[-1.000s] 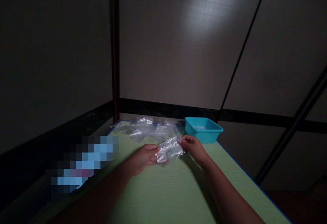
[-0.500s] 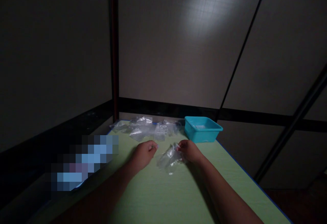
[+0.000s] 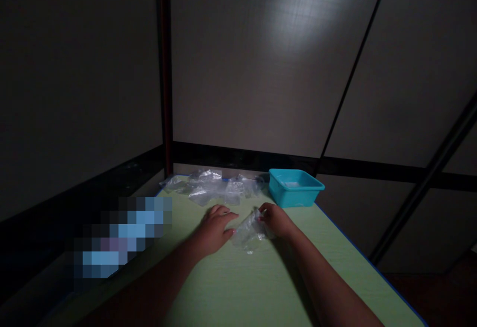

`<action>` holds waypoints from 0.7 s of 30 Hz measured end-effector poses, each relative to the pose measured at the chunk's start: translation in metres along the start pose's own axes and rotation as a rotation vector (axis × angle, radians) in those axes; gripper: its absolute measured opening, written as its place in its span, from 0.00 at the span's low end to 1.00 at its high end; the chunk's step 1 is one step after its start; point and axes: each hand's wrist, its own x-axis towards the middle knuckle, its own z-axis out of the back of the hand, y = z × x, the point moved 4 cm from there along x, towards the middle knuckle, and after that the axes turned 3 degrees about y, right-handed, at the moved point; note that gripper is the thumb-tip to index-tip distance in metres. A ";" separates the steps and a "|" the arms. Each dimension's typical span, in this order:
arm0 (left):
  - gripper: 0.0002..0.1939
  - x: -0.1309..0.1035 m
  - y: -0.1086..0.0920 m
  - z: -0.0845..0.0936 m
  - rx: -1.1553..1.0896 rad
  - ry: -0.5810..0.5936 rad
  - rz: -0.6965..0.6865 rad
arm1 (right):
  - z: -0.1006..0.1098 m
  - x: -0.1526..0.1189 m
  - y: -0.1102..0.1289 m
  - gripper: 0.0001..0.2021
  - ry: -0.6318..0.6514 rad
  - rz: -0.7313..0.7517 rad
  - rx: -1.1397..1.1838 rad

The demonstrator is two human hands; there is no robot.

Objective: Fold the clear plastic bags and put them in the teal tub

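Observation:
A crumpled clear plastic bag (image 3: 249, 233) lies on the pale green table (image 3: 216, 287) between my hands. My right hand (image 3: 275, 220) pinches its upper right edge between thumb and fingers. At the bag's left side is my left hand (image 3: 216, 230), thumb and forefinger apart, with nothing held in it. The left thumb tip is close to the bag's edge; whether it touches, I cannot tell. Farther back, several clear plastic bags (image 3: 214, 190) lie spread in an overlapping heap.
A turquoise plastic basin (image 3: 296, 195) stands at the back right corner of the table, with something pale inside. A blurred-out bluish patch (image 3: 128, 237) is at the left edge. Dark-trimmed panels (image 3: 242, 93) rise behind the table.
My left hand has opened from a pinch, and its thumb has come nearer the bag. The right hand keeps its grip in almost the same place.

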 end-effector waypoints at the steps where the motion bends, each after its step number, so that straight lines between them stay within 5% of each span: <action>1: 0.20 0.000 0.001 0.000 0.001 0.004 0.003 | 0.000 0.000 0.000 0.08 -0.003 0.008 0.003; 7: 0.13 0.002 0.004 0.002 -0.034 -0.020 -0.017 | 0.004 -0.003 0.009 0.16 -0.005 0.149 0.019; 12: 0.10 0.004 0.009 0.002 -0.033 -0.052 -0.019 | 0.000 -0.003 0.017 0.13 0.047 0.339 -0.062; 21: 0.06 0.002 0.004 0.005 0.005 -0.047 -0.001 | -0.003 0.000 0.012 0.13 -0.016 0.349 -0.118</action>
